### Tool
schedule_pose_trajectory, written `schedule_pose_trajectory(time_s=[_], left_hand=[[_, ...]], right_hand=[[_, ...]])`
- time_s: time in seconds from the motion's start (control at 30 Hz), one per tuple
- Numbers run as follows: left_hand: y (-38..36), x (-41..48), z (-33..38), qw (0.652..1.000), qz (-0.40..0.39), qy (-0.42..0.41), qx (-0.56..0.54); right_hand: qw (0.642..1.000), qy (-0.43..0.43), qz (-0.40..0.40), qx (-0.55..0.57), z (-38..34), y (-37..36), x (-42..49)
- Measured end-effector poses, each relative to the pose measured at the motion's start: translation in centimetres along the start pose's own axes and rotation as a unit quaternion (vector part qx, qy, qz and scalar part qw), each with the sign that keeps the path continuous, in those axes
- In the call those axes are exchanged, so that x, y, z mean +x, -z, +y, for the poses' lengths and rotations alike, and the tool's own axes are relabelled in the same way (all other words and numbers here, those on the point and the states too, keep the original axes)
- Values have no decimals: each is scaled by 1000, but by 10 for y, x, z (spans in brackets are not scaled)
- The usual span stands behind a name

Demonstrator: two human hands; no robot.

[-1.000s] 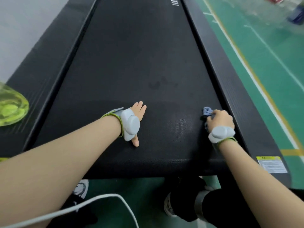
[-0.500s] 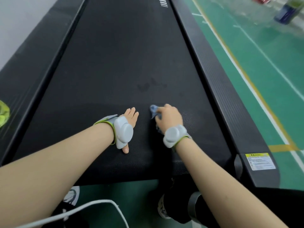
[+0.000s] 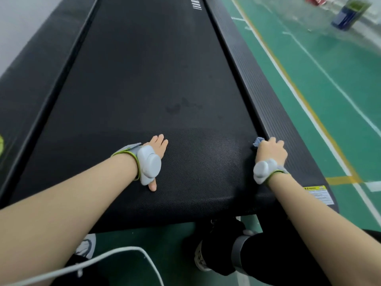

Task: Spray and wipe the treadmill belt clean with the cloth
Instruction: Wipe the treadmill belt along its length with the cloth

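Observation:
The black treadmill belt (image 3: 144, 79) stretches away from me, with a faint dark smudge (image 3: 181, 106) near its middle. My left hand (image 3: 157, 146) lies flat on the near part of the belt, fingers straight and thumb spread. My right hand (image 3: 271, 149) grips a small blue-grey cloth (image 3: 257, 142) at the belt's right edge, against the side rail. Only a corner of the cloth shows past my fingers. A sliver of a yellow-green object (image 3: 1, 145), perhaps the spray bottle, shows at the left frame edge.
Ribbed black side rails (image 3: 266, 96) flank the belt, the right one bearing a yellow-and-white label (image 3: 318, 195). Green floor with white and yellow lines lies to the right. My feet and a white cable (image 3: 115, 254) are below the belt's near end. Blurred bottles (image 3: 348, 13) stand far right.
My right hand slid the cloth from the right edge to the belt's middle beside my left hand, then back to the right edge. My left hand stayed planted on the belt.

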State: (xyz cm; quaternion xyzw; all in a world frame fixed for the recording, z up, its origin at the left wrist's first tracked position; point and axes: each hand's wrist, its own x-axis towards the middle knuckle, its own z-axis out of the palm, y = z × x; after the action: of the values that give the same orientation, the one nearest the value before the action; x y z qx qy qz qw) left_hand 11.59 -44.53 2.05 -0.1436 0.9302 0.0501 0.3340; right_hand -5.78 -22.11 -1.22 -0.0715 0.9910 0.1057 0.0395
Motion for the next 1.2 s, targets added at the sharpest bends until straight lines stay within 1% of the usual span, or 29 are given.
schedule_pose_trajectory(time_s=[0.07,0.13,0.17,0.2,0.23,0.33,0.37,0.4,0.47,0.6,0.67,0.77,0.93,1.03,1.2], left_hand=[[-2,-1,-3,1000,-12,-5,12],[-5,1,-6,999,-28,-5,40],[-6,1,-6,998,-28,-3,48],[-7,3,-7,998,-26,2,54],[-9,4,-6,998,-25,6,58],[-10,6,-4,997,-18,11,75],[-10,5,-3,997,-17,10,75],[-10,5,-1,997,-14,9,77],[-11,6,-1,996,-6,8,85],[-16,9,-8,997,-9,4,77],[-18,9,-11,997,-17,2,76],[-18,9,-9,997,-19,2,75],[-8,9,1,996,-44,13,71],[-5,10,4,996,-54,16,75],[-5,4,0,996,-56,-1,69]], right_hand=[[996,-53,-16,64,-4,2,-8],[981,-98,-23,164,-10,4,-14],[973,-103,-23,206,-18,5,-21],[968,-87,-23,233,-29,6,-33],[969,-53,-25,242,-42,7,-47],[968,97,-26,229,-87,5,-87],[967,130,-19,218,-92,4,-94],[968,143,-11,204,-91,4,-96],[977,135,7,162,-76,2,-86],[995,63,39,68,-15,-8,-49],[998,41,32,32,11,-7,-29],[998,52,20,0,19,-6,-8],[998,60,21,2,0,0,20],[998,54,23,39,-13,8,41],[998,24,14,52,-10,5,34]])
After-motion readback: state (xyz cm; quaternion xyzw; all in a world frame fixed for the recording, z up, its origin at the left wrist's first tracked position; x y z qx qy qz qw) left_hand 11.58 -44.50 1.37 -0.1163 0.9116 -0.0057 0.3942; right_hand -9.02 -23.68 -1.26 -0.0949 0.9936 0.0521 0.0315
